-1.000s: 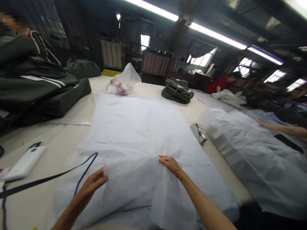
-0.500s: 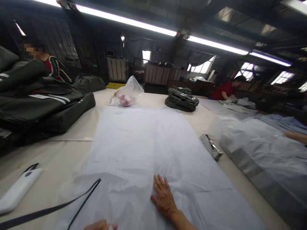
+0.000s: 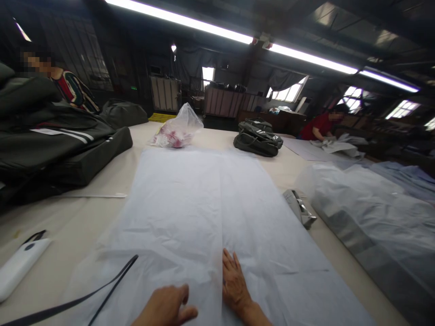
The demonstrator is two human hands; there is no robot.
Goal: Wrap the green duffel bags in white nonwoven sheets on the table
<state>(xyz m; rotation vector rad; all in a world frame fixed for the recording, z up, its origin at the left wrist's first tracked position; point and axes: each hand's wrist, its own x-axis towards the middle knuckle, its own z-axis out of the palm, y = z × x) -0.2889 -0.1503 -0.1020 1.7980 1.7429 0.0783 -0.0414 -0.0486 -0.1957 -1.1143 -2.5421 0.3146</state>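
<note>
A large whitish translucent plastic sheet (image 3: pixel 180 194) lies lengthwise before me, with a straight layer edge running down its middle. My right hand (image 3: pixel 236 287) rests flat on it, fingers stretched out. That layer edge covers the thumb side of the hand. To its left, my left hand (image 3: pixel 166 305) hovers over or touches the sheet; which one I cannot tell. Its index finger and thumb are apart with nothing visible between them, and the other fingers are hidden. A dark strap (image 3: pixel 84 294) crosses the sheet's lower left.
Dark green bags (image 3: pixel 68 140) are piled at left, with more bags (image 3: pixel 257 138) at the back. A knotted clear bag (image 3: pixel 180 129), a white device (image 3: pixel 23 267) and a grey tool (image 3: pixel 301 209) surround the sheet. Plastic-covered goods (image 3: pixel 370 217) stand right. Two people work farther off.
My left hand has come up from the bottom edge, rightward towards my right hand. The sheet's middle edge now overlaps my right hand's thumb side.
</note>
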